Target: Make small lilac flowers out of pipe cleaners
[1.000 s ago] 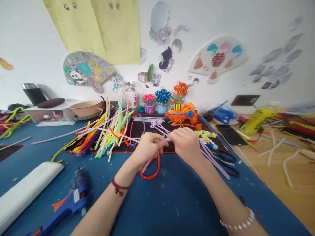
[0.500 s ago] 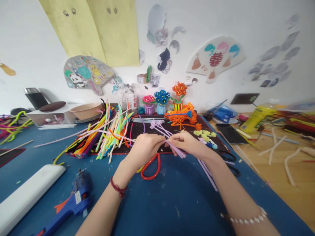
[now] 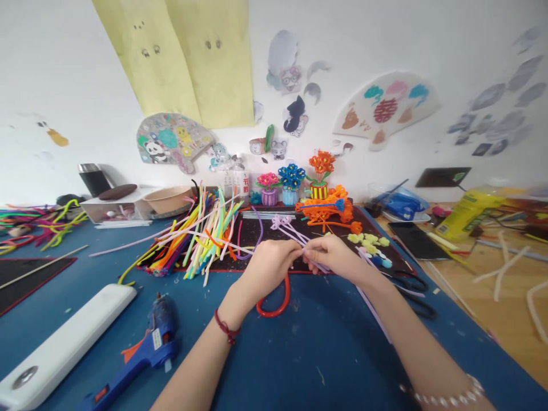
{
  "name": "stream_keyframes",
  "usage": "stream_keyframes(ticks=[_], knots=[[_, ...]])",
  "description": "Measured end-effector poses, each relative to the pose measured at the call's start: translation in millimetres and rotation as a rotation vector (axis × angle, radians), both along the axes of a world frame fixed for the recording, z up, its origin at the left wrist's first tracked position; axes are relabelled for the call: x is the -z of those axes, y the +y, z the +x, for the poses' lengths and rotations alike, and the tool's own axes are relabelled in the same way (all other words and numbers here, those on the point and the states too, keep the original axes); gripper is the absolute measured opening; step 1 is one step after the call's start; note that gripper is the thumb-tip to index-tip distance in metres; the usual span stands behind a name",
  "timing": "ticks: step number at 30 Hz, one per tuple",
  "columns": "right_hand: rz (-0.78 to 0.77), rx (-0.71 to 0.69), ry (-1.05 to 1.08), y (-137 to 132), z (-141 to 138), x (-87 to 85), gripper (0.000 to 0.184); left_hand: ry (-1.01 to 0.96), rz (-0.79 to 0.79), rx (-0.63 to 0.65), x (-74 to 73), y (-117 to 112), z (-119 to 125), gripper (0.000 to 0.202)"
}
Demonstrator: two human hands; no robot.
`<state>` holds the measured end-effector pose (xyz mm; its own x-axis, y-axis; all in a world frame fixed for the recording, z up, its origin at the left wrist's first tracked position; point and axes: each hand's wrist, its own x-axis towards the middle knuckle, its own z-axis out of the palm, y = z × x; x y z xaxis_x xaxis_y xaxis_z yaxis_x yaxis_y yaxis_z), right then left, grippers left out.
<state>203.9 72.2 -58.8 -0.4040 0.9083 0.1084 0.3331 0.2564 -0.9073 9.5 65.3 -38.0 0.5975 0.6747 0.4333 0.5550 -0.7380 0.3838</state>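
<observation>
My left hand (image 3: 269,268) and my right hand (image 3: 334,258) meet over the blue table mat (image 3: 299,354), fingertips pinched together on a lilac pipe cleaner (image 3: 372,302) that trails down to the right under my right forearm. A red pipe cleaner loop (image 3: 277,302) hangs below my left hand; whether that hand holds it I cannot tell. Just beyond my hands lie lilac pipe cleaner flowers (image 3: 280,222) on a black mat (image 3: 257,234).
A heap of coloured pipe cleaners (image 3: 201,234) lies to the left. A blue glue gun (image 3: 145,348) and a white case (image 3: 64,348) sit near left. Black scissors (image 3: 413,288) lie right of my arm. Small flower pots (image 3: 291,185) stand by the wall.
The view has shifted, so everything sits a little further right. My hands stay pinched together on the lilac pipe cleaner, and its loose end has swung down under my right forearm.
</observation>
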Motion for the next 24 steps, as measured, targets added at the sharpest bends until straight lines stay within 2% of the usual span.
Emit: stream_keyframes(ticks=[3, 6, 8, 10, 12, 13, 15, 18, 21, 24], knots=[[0.168, 0.13, -0.12, 0.0, -5.2, 1.6, 0.023, -0.105, -0.119, -0.069, 0.5, -1.7, 4.3, 0.024], [0.413, 0.31, -0.327, -3.1, -10.7, 2.9, 0.014, -0.26, -0.342, -0.11, 0.7, -3.5, 7.6, 0.027], [0.624, 0.398, -0.437, -6.3, -13.6, 4.0, 0.017, -0.381, -0.547, -0.101, 0.7, -3.9, 8.3, 0.025], [0.829, 0.43, -0.48, -9.3, -15.9, 4.8, 0.022, -0.492, -0.732, -0.076, 0.3, -3.3, 7.8, 0.023], [0.947, 0.426, -0.477, -11.2, -17.4, 4.6, 0.027, -0.548, -0.83, -0.059, -0.4, -2.1, 6.5, 0.022], [0.951, 0.424, -0.464, -11.5, -17.8, 4.2, 0.028, -0.542, -0.823, -0.058, -0.7, -1.4, 5.7, 0.021], [0.824, 0.407, -0.404, -10.9, -17.5, 2.9, 0.027, -0.473, -0.682, -0.08, -1.3, -0.3, 4.0, 0.021], [0.401, 0.231, -0.171, -8.4, -13.6, 0.6, 0.031, -0.299, -0.293, -0.112, -1.4, 1.0, 0.3, 0.02], [0.031, 0.006, 0.101, -7.5, -6.5, -1.4, 0.05, -0.139, 0.004, -0.03, -0.3, 2.4, -5.4, 0.021], [-0.176, -0.119, 0.209, -9.0, 1.1, -2.6, 0.059, -0.031, 0.163, 0.067, 1.4, 3.4, -11.2, 0.022]])
